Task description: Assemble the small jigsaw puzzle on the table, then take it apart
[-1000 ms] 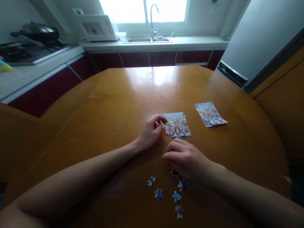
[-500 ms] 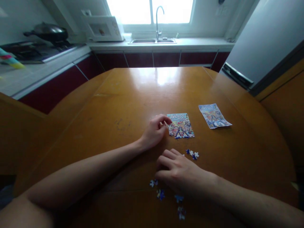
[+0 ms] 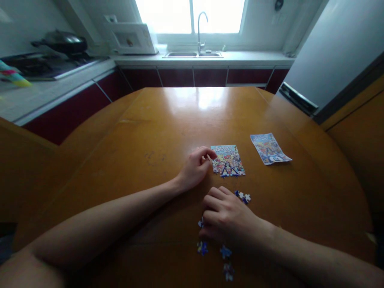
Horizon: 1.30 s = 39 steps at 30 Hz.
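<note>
Rested left hand [image 3: 195,170], fingers curled together, at jigsaw puzzle's [image 3: 228,161] nine o'clock edge; bent right hand [image 3: 229,219] over loose piece [image 3: 200,223] at six o'clock, grip impossible to tell

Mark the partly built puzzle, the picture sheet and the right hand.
partly built puzzle [image 3: 228,160]: head view, centre of its printed face.
picture sheet [image 3: 270,149]: head view, middle of the sheet.
right hand [image 3: 229,219]: head view, back of the hand.

left hand [image 3: 196,168]: mid-frame, kinda loosely curled, index hooked forward
right hand [image 3: 228,218]: just below it, palm down, fingers bent leftward
left forearm [image 3: 120,216]: bare, from lower left
right forearm [image 3: 315,256]: bare, from lower right
</note>
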Tool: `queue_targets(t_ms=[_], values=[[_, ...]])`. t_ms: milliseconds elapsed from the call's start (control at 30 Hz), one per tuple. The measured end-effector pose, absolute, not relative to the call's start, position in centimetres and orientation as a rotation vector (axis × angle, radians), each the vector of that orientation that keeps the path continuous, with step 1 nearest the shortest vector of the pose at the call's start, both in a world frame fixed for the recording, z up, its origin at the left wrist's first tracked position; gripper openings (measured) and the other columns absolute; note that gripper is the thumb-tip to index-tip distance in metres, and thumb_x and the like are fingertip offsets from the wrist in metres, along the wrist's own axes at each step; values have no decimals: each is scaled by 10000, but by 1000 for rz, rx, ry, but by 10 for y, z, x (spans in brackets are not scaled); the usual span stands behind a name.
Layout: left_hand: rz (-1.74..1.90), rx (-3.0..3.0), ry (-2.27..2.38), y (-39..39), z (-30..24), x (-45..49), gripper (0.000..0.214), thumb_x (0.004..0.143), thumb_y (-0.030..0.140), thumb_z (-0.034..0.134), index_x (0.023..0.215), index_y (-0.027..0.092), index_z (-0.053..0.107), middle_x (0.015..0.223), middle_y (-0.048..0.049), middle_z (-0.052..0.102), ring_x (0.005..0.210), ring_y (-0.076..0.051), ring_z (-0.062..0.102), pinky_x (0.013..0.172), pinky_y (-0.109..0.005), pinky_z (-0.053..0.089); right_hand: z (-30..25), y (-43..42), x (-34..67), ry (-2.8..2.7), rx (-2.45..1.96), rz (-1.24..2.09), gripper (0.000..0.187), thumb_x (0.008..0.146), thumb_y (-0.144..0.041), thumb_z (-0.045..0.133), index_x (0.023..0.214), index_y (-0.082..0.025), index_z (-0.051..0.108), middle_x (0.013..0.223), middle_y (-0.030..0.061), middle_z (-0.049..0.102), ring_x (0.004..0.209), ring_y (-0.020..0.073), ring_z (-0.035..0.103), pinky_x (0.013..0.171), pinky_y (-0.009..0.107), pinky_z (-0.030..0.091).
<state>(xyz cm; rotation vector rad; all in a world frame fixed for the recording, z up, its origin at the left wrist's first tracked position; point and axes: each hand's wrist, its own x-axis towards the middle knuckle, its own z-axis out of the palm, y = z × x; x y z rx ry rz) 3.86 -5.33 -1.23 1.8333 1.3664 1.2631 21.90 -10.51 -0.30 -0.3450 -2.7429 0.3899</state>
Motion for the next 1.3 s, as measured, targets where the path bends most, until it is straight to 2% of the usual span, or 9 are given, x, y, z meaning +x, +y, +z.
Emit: queue_targets(t_ms=[167,300,567,767,900,1033,1300], values=[[1247,1832,1390,-54,-13,38,270,778,5,471,883,161,664,860,-27,660,767,-143,566,672,-269,454,-3,-94,224,-2698,-351,506,68,926,-205,628,879,-208,677,943,44,640,885,200,489,782,351,402],[1248,1829,1396,-54,-11,39,268,781,8,466,877,162,663,854,-29,656,782,-148,572,686,-277,457,-3,-95,223,-2745,-298,568,88,936,-239,621,933,-213,705,958,47,640,923,211,497,814,360,418],[1248,1827,1398,-55,-11,40,269,781,8,461,882,161,658,845,-31,647,772,-149,560,682,-278,461,2,-98,223,-2786,-341,601,113,947,-231,589,869,-182,654,953,61,635,932,204,505,855,350,447],[1251,1819,1393,-54,-12,40,255,785,18,470,876,163,659,850,-30,660,756,-143,559,675,-277,454,-1,-98,224,-2650,-267,761,130,940,-163,550,827,-186,610,812,33,642,800,178,522,749,320,447],[1241,1818,1400,-54,-12,39,257,783,21,473,882,167,660,859,-32,668,765,-145,573,668,-270,463,3,-78,233,-2374,-525,862,113,913,-125,574,860,-188,652,812,36,662,764,165,573,721,309,470],[1219,1866,1400,-54,-12,38,255,774,11,488,873,170,662,858,-29,668,757,-142,570,683,-270,471,1,-47,244,-2189,-814,838,121,907,-139,612,907,-206,712,907,50,716,844,182,646,766,337,505],[1191,1910,1408,-55,-11,38,238,768,8,519,867,173,661,859,-26,662,760,-145,560,716,-283,475,-15,-34,237,-2300,-770,706,164,934,-132,584,933,-186,738,917,76,717,892,207,631,839,383,504]])
